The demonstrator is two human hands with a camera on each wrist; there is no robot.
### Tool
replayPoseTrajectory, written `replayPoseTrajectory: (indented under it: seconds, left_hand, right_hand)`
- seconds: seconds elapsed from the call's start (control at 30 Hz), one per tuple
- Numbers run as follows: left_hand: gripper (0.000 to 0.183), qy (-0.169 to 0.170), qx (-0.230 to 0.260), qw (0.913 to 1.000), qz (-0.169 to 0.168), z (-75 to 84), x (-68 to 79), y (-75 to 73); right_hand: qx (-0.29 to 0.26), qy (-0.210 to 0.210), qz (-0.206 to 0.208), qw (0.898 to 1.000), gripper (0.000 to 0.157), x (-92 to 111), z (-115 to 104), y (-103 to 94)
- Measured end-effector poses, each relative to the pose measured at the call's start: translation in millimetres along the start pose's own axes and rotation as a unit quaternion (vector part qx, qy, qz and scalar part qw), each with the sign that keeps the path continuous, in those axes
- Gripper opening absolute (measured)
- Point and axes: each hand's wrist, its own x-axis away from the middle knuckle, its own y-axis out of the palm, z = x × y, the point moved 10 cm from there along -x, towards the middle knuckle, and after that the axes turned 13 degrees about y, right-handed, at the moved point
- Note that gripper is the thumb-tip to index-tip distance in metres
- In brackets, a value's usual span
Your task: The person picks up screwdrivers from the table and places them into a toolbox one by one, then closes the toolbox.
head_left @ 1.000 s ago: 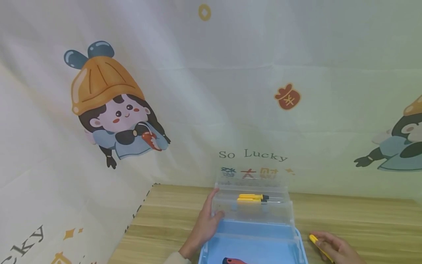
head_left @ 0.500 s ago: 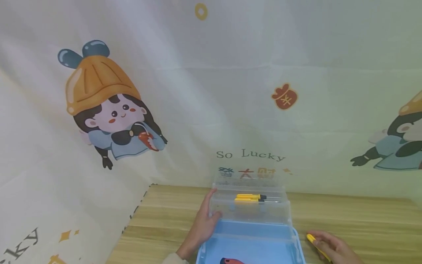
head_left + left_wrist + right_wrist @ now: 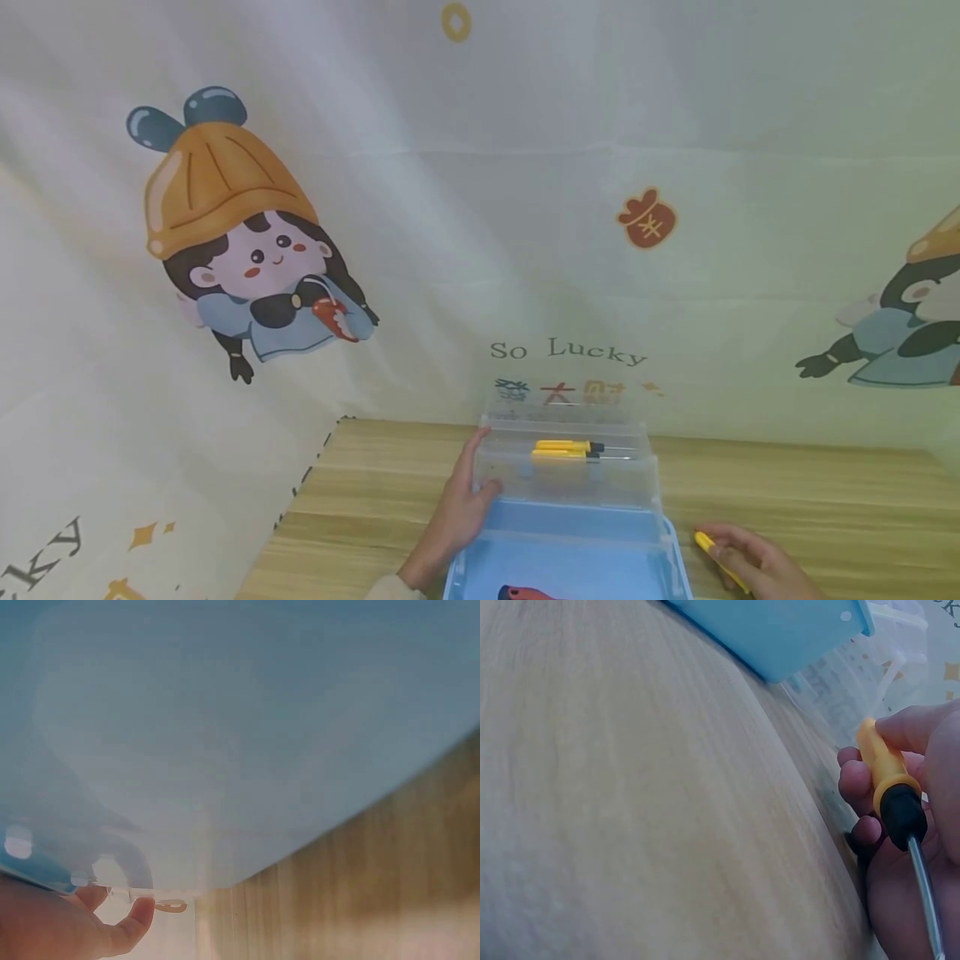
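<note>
A light-blue toolbox [image 3: 472, 557] stands at the bottom of the head view, its clear lid [image 3: 618, 490] tipped back toward the wall cloth. My left hand [image 3: 463, 518] grips the lid's left edge, thumb toward the inside. Two screwdrivers [image 3: 562, 450] with yellow handles lie in a lid compartment. Right of the box, my right hand [image 3: 765, 562] holds another yellow screwdriver [image 3: 705, 543]. In the right wrist view, thumb and fingers pinch its yellow handle [image 3: 885, 761], while the metal shaft points back past the palm. A red-and-black handle [image 3: 528, 592] shows inside the box, mostly cut off.
The wooden tabletop [image 3: 825, 492] reaches to a pale printed cloth [image 3: 450, 250] hanging behind and to the left. In the left wrist view, the box's blue side [image 3: 225, 735] fills most of the picture.
The head view has shifted slightly, so everything appears a little farther left. Both hands keep their holds on the lid and the screwdriver.
</note>
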Motion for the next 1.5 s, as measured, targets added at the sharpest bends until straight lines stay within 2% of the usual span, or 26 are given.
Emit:
replayPoseTrajectory:
  seconds: [0.2,0.53,0.73,0.87,0.97,1.13,1.43,1.5]
  left_hand:
    - [0.069,-0.005,-0.005,1.0,0.0,-1.7,0.4,0.7]
    - [0.069,0.003,0.004,1.0,-0.001,0.2,0.9,0.7]
    - [0.069,0.005,0.004,1.0,0.001,1.0,1.8,0.0]
    - [0.069,0.002,0.003,1.0,0.002,1.8,1.8,-0.3]
    - [0.069,0.0,0.001,1.0,0.001,2.1,1.4,0.0]
    - [0.069,-0.001,0.003,1.0,0.001,2.1,0.8,-0.2]
    - [0.068,0.003,0.016,0.9999,-0.005,0.0,1.8,1.0]
    - [0.069,0.002,0.016,0.9999,-0.005,-0.1,2.1,0.9]
  right_hand:
    - [0.007,0.007,-0.004,1.0,0.052,1.1,0.0,0.5]
    - [0.047,0.043,0.02,0.998,0.055,-4.5,2.5,-5.7]
    - [0.064,0.011,0.04,0.997,0.05,-1.0,-8.5,-8.7]
    - [0.082,0.011,0.068,0.994,0.049,-0.7,-16.6,-14.5]
    - [0.084,-0.014,0.087,0.993,0.045,1.0,-27.8,-18.4]
    - [0.077,-0.089,0.105,0.987,0.038,7.6,-54.6,-20.9]
    - [0.085,-0.17,0.116,0.975,0.035,12.3,-98.6,-22.2]
    - [0.086,-0.174,0.115,0.974,0.035,12.2,-105.0,-22.0]
